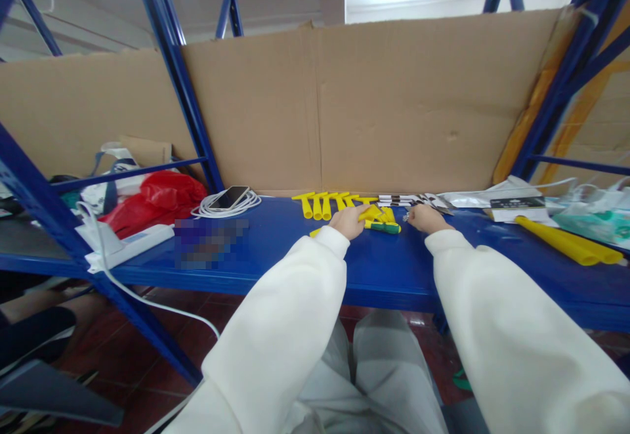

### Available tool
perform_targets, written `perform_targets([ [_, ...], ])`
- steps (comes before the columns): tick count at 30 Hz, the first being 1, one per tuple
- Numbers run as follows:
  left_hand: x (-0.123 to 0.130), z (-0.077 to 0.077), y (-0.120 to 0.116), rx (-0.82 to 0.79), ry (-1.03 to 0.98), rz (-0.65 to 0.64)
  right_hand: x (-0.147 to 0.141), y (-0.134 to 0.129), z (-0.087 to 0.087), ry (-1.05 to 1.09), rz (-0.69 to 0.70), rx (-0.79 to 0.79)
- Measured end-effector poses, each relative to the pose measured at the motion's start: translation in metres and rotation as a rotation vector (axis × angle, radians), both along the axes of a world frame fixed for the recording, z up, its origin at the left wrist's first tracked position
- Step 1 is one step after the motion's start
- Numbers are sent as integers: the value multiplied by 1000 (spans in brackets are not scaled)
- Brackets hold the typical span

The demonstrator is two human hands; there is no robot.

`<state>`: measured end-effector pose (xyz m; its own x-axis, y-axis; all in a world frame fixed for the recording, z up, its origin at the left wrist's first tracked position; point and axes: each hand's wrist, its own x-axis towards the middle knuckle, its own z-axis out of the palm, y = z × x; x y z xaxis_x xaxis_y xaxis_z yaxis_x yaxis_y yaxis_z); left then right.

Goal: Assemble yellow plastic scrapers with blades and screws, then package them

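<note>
Head view, yellow piece (370, 213) in left fingers (361, 210), green handle (386, 227) just beside

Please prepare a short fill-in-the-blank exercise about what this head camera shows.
1. The coiled cable under the phone is ____.
2. The piece in the left hand is ____.
3. The tall panel behind the blue surface is made of ____.
4. The red bundle lies to the phone's ____ in this view.

Missing words: white; yellow; cardboard; left.
</note>
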<state>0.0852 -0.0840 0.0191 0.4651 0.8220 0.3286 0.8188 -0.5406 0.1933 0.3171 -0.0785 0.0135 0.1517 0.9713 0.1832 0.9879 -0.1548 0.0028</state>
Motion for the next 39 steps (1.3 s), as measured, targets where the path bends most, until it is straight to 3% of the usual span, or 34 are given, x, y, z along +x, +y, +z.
perform_targets([
  [25, 0, -3, 3, -12, -52, -19, 3, 4, -2, 26, 30, -51],
  [39, 0, -3, 1, -47, -125, -29, 4, 3, -2, 59, 28, 31],
])
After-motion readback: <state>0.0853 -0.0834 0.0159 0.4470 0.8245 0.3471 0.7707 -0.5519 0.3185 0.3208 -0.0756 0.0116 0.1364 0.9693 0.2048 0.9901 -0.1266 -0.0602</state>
